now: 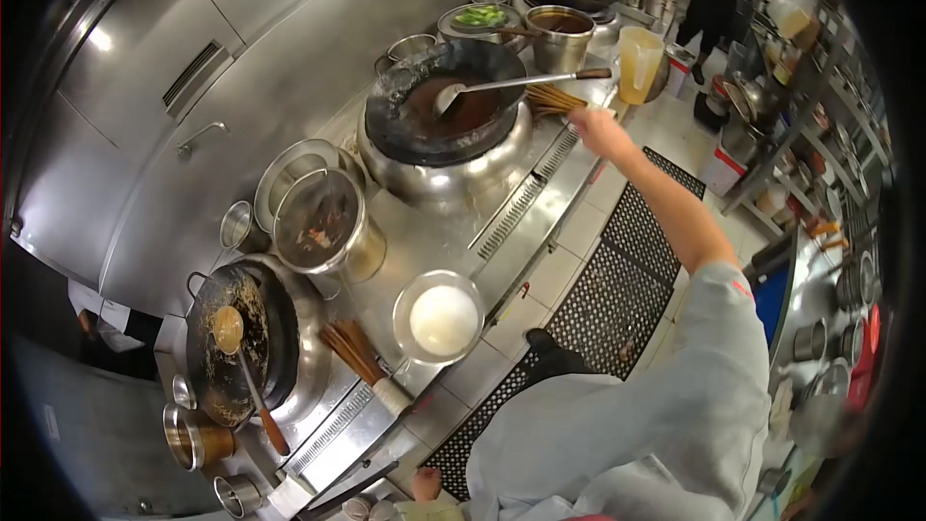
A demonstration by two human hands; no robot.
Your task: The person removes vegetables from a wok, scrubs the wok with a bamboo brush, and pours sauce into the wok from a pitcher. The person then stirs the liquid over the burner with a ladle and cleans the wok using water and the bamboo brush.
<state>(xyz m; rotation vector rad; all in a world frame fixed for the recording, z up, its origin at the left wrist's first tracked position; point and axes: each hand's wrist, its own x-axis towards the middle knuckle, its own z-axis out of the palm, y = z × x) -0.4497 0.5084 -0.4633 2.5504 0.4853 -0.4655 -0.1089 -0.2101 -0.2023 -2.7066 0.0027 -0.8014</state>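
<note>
My right hand (pixel 602 132) reaches out over the stove's front edge, closed around the handle end of a bamboo wok brush (pixel 554 98). The brush's bristles point left, towards a large wok (pixel 391 101) of dark reddish-brown liquid. A long-handled ladle (pixel 482 87) rests in that wok, its wooden grip over the right rim, just above the brush. Low in the view is my left hand (pixel 426 483), small and partly cut off, its fingers curled; a pale yellowish cloth-like thing (pixel 431 510) shows just below it. What the left hand holds is hidden.
A second wok (pixel 207 381) with a ladle (pixel 228 330) stands lower left. Nearby are another bamboo brush (pixel 353 351), a bowl of white contents (pixel 442 320) and a strainer over a pot (pixel 320 222). A yellow-filled jug (pixel 639 66) stands far right. Another person (pixel 714 0) stands beyond.
</note>
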